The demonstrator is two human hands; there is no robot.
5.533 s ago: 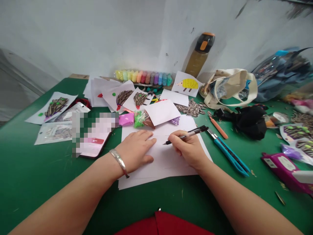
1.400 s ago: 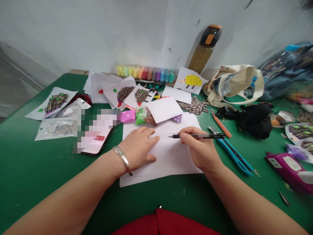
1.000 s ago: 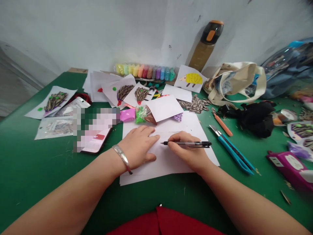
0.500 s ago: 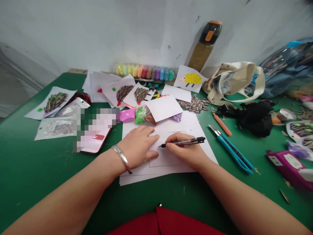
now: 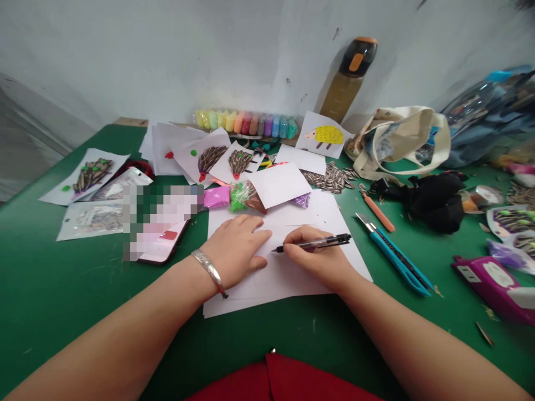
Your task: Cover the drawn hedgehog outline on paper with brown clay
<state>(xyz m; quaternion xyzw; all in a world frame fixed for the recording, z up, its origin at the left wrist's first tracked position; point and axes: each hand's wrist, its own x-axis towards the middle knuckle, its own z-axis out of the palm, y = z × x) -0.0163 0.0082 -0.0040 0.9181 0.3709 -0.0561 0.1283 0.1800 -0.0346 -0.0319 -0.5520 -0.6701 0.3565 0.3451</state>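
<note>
White paper sheets [image 5: 246, 303] lie stacked before me on the green table. My left hand [image 5: 234, 248] rests flat on them, fingers spread, with a silver bangle at its wrist. In my right hand [image 5: 320, 259] a black-and-clear pen [image 5: 317, 243] is pinched, its tip close to the paper left of the fingers; whether it touches I cannot tell. No clear mark shows under the tip. Just beyond the hands lie a small white card [image 5: 280, 185], a pink clay packet [image 5: 216, 197] and a green clay packet [image 5: 239, 197].
Right of the paper lie a blue utility knife [image 5: 399, 259], an orange tool [image 5: 378, 213] and a purple case [image 5: 487, 284]. A phone [image 5: 165, 242] sits at left. Behind are seed-covered hedgehog pictures [image 5: 212, 159], striped seeds [image 5: 334, 177], a bottle [image 5: 349, 78] and a cloth bag [image 5: 397, 133].
Both hands keep almost the same place, the pen still held at the paper. The whole view has shifted very slightly.
</note>
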